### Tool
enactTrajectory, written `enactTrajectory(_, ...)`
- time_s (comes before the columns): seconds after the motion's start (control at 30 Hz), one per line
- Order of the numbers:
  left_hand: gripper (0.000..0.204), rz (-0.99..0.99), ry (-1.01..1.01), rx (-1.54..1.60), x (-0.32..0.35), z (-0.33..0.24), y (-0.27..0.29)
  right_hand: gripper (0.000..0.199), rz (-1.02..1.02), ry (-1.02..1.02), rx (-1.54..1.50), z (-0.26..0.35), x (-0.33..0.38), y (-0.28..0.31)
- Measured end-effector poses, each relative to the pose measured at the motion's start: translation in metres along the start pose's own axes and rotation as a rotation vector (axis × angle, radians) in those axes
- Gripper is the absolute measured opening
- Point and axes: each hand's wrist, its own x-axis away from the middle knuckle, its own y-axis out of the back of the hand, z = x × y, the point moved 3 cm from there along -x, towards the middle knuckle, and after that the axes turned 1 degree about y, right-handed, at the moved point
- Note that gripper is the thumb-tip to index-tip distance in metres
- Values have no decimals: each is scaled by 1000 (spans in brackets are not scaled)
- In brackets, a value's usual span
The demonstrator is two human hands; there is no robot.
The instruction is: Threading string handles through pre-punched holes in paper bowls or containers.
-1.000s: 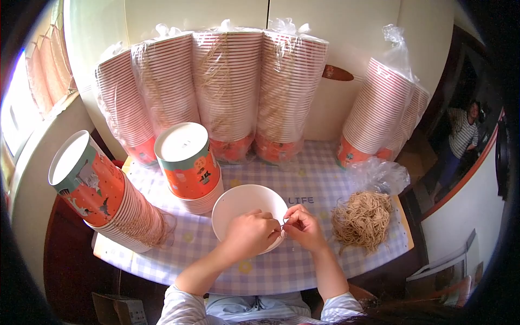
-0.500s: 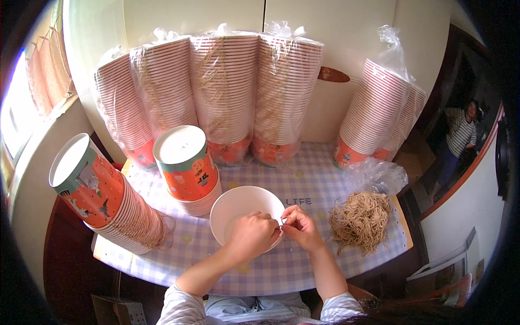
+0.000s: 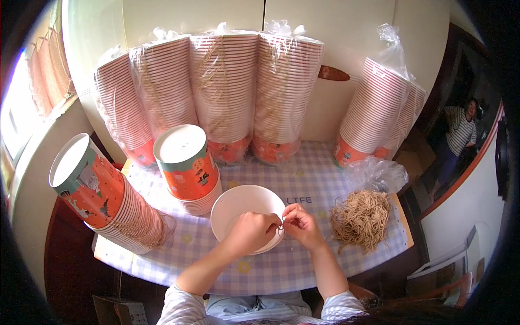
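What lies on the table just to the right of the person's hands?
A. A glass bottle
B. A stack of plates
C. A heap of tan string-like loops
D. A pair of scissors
C: a loose heap of tan loops lies on the checked tablecloth, right of the right hand and the white bowl, in front of a clear plastic bag.
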Motion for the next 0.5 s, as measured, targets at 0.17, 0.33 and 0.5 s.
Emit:
enactTrajectory(0.17, 11, 47, -14, 146, -1, 0, 4, 8, 0, 0, -10, 1, 1, -1)
enactTrajectory(0.33, 15, 71, 24, 98, -2, -2, 3, 8, 2, -17, -20, 2, 1, -1)
enactTrajectory(0.5, 12, 32, 19, 149, -1, 3, 2, 8, -1, -15, 14, 3, 1, 0)
